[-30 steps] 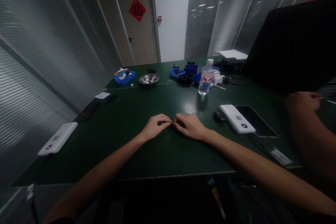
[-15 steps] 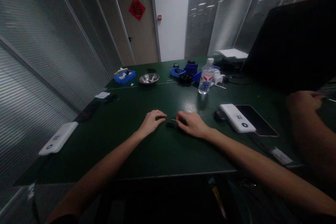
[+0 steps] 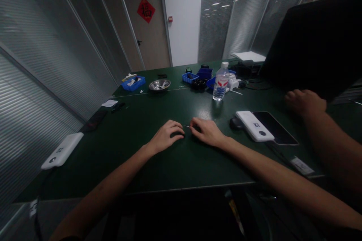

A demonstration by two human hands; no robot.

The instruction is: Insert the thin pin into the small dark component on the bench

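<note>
On the green table, my left hand [image 3: 166,136] curls its thumb and fingers around a small black part [image 3: 180,134], mostly covered by the fingers. My right hand [image 3: 207,131] lies just to the right, its fingers pinched on a thin, shiny metal rod [image 3: 186,126] like a pin or a tool tip. The rod points left, toward the left fingertips. The rest of it is hidden in the right hand, so its kind does not show.
A water bottle [image 3: 220,83] stands beyond my right hand. A white power bank [image 3: 254,126] and a phone [image 3: 275,128] lie to the right, near another person's hand [image 3: 307,101]. Farther back are a metal bowl [image 3: 160,85] and blue trays [image 3: 134,83]. Another white power bank [image 3: 62,151] lies left.
My left hand has moved right and closed over the small black part that lay between the hands. My right hand has barely moved. The other person's hand has shifted left.
</note>
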